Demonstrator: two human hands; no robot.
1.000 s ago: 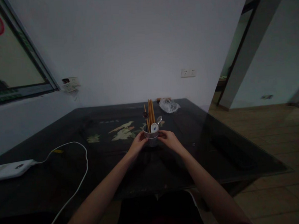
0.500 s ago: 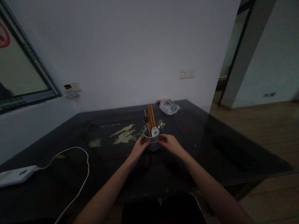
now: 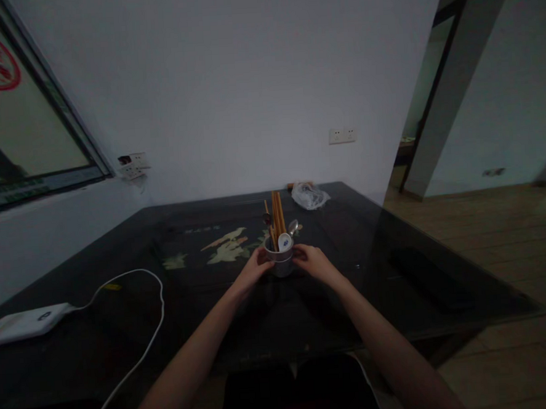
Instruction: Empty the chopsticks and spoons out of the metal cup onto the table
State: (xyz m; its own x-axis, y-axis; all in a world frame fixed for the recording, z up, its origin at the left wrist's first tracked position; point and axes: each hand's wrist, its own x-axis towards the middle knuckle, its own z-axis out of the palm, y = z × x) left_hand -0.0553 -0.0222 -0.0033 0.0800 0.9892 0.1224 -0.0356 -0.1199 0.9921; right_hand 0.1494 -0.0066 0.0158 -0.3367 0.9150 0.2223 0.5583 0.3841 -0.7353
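A pale cup-shaped utensil holder [image 3: 281,266] stands upright on the dark table [image 3: 366,223], between my two hands. My left hand [image 3: 257,266] grips its left side, thumb toward me. On the right side my right hand [image 3: 310,259] grips it in the same way. Several wooden chopsticks [image 3: 278,213] rise out of the holder. With them are a white spoon [image 3: 284,242] with a blue mark, a shiny metal spoon [image 3: 293,226] leaning right, and a dark spoon [image 3: 267,219] at the left. The fingers behind the holder are partly hidden.
A crumpled clear plastic bag [image 3: 309,196] lies at the table's back edge by the wall. To the left is a white power bank [image 3: 28,324] with a white cable [image 3: 161,298] curling toward me. A dark flat object [image 3: 428,278] lies on the right.
The holder and both hands sit very slightly further right in the picture. The grip looks the same, and the view has shifted a little.
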